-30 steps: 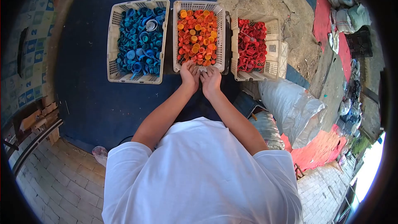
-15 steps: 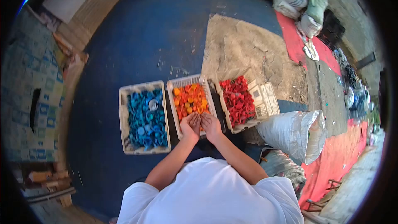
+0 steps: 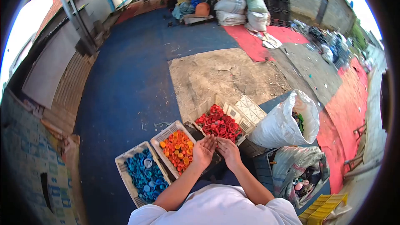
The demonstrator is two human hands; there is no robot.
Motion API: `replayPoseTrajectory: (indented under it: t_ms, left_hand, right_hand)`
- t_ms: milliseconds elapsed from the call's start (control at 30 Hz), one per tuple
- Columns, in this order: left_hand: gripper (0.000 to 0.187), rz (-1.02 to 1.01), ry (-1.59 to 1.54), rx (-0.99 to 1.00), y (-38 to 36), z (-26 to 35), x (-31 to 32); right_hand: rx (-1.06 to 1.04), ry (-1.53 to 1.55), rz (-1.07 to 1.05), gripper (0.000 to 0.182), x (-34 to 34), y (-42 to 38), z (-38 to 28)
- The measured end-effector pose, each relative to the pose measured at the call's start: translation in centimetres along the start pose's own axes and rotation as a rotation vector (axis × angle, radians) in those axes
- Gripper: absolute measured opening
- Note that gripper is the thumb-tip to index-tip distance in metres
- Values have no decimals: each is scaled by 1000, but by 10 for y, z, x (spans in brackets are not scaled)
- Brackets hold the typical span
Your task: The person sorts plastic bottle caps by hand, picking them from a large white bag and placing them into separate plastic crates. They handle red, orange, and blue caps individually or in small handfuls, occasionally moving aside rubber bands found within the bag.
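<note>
My left hand [image 3: 204,150] and my right hand [image 3: 228,150] are side by side, palms up, with fingers stretched out and their inner edges close together. Nothing shows in either palm. Both are nearest to the front edge of a pale plastic crate holding red bottle caps [image 3: 218,121]. To the left, a white crate [image 3: 156,142] contains orange and yellow caps [image 3: 178,150]. Farther left, another white crate [image 3: 120,162] is filled with blue caps [image 3: 145,176].
A white sack [image 3: 273,127] with its mouth open stands right of the crates. Below it are a grey sack [image 3: 287,166] of mixed items and a yellow crate [image 3: 323,209]. Stuffed sacks [image 3: 231,10] are piled at the back. Blue sheeting [image 3: 121,87] covers the floor.
My view has tilted up and swung right. My hands, still side by side, have shifted from over the orange caps to the near edge of the red-cap crate.
</note>
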State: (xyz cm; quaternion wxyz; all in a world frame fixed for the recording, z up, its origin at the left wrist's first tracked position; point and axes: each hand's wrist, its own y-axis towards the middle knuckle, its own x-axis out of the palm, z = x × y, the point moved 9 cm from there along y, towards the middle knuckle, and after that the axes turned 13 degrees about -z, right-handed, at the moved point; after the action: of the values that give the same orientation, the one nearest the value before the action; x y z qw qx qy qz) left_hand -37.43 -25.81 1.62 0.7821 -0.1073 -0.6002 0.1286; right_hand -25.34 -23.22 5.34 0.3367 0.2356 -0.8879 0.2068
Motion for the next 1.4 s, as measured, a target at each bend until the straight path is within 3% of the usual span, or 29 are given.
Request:
replayPoseTrajectory:
  t_ms: [133,267,300,400,433,467,533,600,667,733,767,867,900,1100,1233,1333,1367,1400]
  left_hand:
    - [33,-103,142,-171,20,-69,37]
    - [45,-235,312,-307,51,-164,57]
    - [51,-220,405,-341,46,-180,87]
    - [57,-230,354,-286,86,-241,90]
    - [62,-296,472,-284,97,-258,100]
    - [67,-268,469,-306,98,-279,119]
    - [75,-416,531,-359,98,-327,163]
    - [84,-504,458,-479,99,-373,193]
    - [91,-598,248,-597,106,-412,229]
    - [86,-488,8,-631,123,-443,238]
    - [84,-440,-27,-629,133,-455,236]
    - [77,-326,-93,-598,165,-477,233]
    - [76,-327,-92,-590,173,-480,236]
    - [65,-279,-58,-557,217,-485,244]
    - [51,-210,244,-566,241,-483,221]
    - [49,-192,357,-652,244,-481,210]
    - [48,-185,373,-677,243,-481,208]
    - [47,-179,407,-689,243,-482,207]
  right_hand:
    - [-72,-181,148,40,-46,-37,-46]
    - [-187,-337,212,63,-84,-39,-73]
    - [-214,-371,223,66,-99,-36,-80]
    - [-138,-579,252,75,-161,-17,-104]
    - [-61,-677,270,79,-189,-13,-112]
    - [-21,-725,299,82,-217,-13,-123]
    - [-46,-725,394,90,-273,-18,-160]
    - [-172,-649,514,93,-325,-32,-207]
    - [-287,-750,678,95,-333,-67,-296]
    - [-412,-527,737,97,-382,-79,-333]
    - [-509,-256,684,85,-391,-95,-342]
    - [-454,-231,753,82,-413,-123,-365]
    - [-405,-229,804,73,-433,-128,-361]
    - [-248,-107,821,59,-500,-125,-334]
    - [-150,-108,795,45,-523,-121,-326]
    - [-62,-354,784,37,-543,-119,-330]
    - [-148,-519,824,36,-555,-118,-332]
    - [-64,-655,837,37,-556,-115,-339]
